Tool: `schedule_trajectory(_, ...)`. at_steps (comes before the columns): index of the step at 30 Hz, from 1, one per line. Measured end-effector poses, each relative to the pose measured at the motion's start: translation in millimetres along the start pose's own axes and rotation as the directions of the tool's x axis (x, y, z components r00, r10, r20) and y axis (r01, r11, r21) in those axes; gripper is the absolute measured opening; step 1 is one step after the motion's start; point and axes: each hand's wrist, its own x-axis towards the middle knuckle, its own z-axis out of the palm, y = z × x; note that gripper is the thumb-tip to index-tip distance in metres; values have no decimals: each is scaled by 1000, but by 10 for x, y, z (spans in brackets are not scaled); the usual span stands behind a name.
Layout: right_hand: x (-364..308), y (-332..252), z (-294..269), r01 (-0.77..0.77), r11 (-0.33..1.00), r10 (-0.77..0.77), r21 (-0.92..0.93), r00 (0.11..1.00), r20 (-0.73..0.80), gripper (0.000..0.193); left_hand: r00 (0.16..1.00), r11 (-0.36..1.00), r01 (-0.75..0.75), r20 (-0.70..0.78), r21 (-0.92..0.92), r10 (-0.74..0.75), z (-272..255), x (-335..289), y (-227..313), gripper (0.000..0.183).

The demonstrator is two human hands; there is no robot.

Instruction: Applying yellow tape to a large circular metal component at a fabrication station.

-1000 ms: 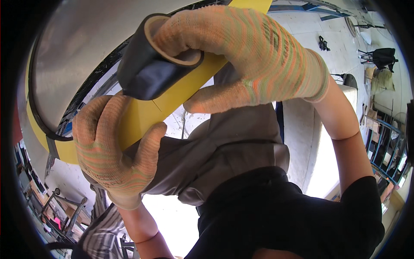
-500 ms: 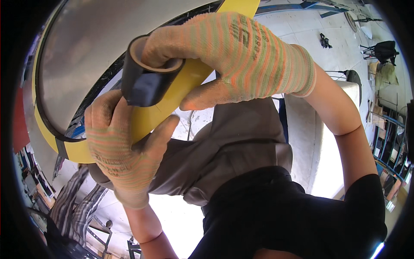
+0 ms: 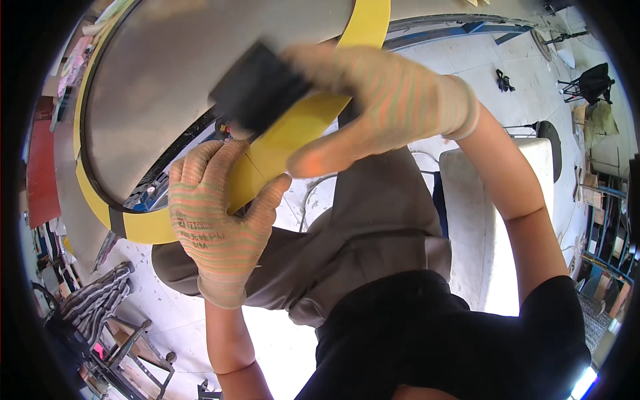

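A curved yellow band [image 3: 287, 137] runs across in front of me, flat-faced, with a thin dark line across it between my hands. My left hand [image 3: 212, 220], in a striped knit glove, is closed around the band, thumb on the near edge and fingers over the far one. Above the band, a roll of black tape [image 3: 257, 90] is smeared by motion. My gloved right hand [image 3: 393, 100] has its fingers at the roll's right end and its thumb stretched along the band's near edge. Farther left, a black strip [image 3: 117, 223] crosses the yellow band.
A large grey metal sheet [image 3: 200, 60] lies beyond the band. To the right stands a white padded block [image 3: 467, 200], with a small black item [image 3: 504, 80] on the floor farther off. Striped cloth [image 3: 97, 293] and a metal frame [image 3: 150, 347] are at lower left.
My right hand has turned the black tape roll so its open end no longer faces me, and shifted it up and right. My left hand and the band have moved slightly right.
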Motion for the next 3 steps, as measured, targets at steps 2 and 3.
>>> schedule_trajectory(2, -160, -73, -210, 32, 881, -4, 473, 998, -62, 78, 1000, 999, 10, -14, -50, -11, 26, 8, 26, 55)
schedule_trajectory(3, -172, -78, -226, 35, 881, -8, 471, 998, -60, 78, 1000, 999, 11, -19, -48, -12, 26, 9, 50, 55)
